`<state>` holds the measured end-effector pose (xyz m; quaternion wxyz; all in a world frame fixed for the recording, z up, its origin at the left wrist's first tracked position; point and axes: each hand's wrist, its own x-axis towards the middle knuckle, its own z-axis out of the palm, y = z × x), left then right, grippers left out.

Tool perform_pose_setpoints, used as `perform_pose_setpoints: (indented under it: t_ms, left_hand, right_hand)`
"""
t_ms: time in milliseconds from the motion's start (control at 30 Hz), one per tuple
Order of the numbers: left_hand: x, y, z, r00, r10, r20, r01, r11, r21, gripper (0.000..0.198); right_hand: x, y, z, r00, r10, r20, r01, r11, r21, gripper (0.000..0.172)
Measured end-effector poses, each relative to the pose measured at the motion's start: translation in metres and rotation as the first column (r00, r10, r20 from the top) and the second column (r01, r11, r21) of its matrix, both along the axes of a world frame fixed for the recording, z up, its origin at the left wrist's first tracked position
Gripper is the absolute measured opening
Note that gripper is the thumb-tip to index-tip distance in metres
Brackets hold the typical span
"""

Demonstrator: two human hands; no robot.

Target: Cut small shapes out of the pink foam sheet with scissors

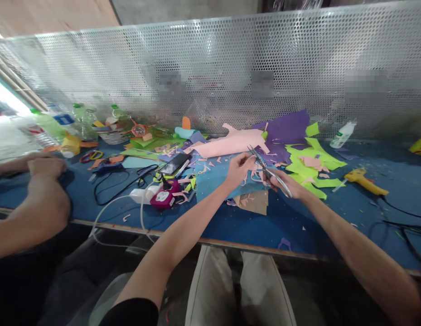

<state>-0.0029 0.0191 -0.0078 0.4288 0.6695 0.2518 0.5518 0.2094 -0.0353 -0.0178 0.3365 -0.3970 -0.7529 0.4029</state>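
In my right hand (278,179) is a pair of scissors (264,165), its blades pointing up and left toward my left hand (240,165). My left hand's fingers are pinched together beside the blades; whatever small piece they hold is too small to make out. Below both hands lie a light blue sheet (213,183) and a brown cardboard piece (254,202), strewn with pink scraps. Just beyond the hands rests a large pink sheet (227,142) with cut edges. Purple sheets (288,127) and lime green sheets (300,163) lie to its right.
A yellow glue gun (366,181) and a white bottle (343,134) are at the right. On the left lie a magenta power adapter (164,197), cables, a black phone-like object (175,164) and colourful scissors (91,156). A co-worker's arms (43,199) rest there. A perforated metal panel (224,59) stands behind.
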Motion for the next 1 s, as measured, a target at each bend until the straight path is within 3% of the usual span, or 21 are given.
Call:
perform_pose_setpoints:
  t_ms: [300,467,633,733,800,900,1000]
  left_hand:
    - [-0.004,-0.001,0.003,0.995,-0.042,-0.095,0.044,0.999,0.019,0.044]
    - [-0.007,0.001,0.004,0.988,-0.041,-0.151,0.048,0.998,0.046,0.043]
    - [-0.011,0.001,0.008,0.979,-0.014,-0.202,0.036,0.994,0.106,0.04]
    - [-0.014,0.001,0.012,0.963,-0.015,-0.269,0.05,0.991,0.127,0.041]
    - [-0.015,0.001,0.013,0.955,0.001,-0.296,0.037,0.992,0.123,0.041]
    - [-0.013,-0.001,0.014,0.968,-0.021,-0.252,0.029,0.999,0.028,0.042]
    - [-0.009,-0.004,0.013,0.986,-0.118,-0.12,0.099,0.983,-0.157,0.044]
  right_hand:
    - [0.001,-0.002,0.001,0.998,0.046,-0.039,-0.046,0.999,0.022,0.059]
    - [0.005,-0.005,0.007,0.998,-0.005,0.057,0.002,0.998,0.063,0.06]
    - [0.009,-0.005,0.014,0.965,-0.178,0.192,0.159,0.981,0.11,0.052]
    - [0.017,0.001,0.016,0.889,-0.339,0.308,0.254,0.925,0.284,0.049]
    - [0.025,0.005,0.015,0.856,-0.431,0.285,0.326,0.878,0.351,0.048]
    - [0.032,0.01,0.01,0.841,-0.513,0.172,0.455,0.842,0.289,0.045]
    - [0.032,0.01,0.005,0.891,-0.452,0.047,0.435,0.879,0.195,0.045]
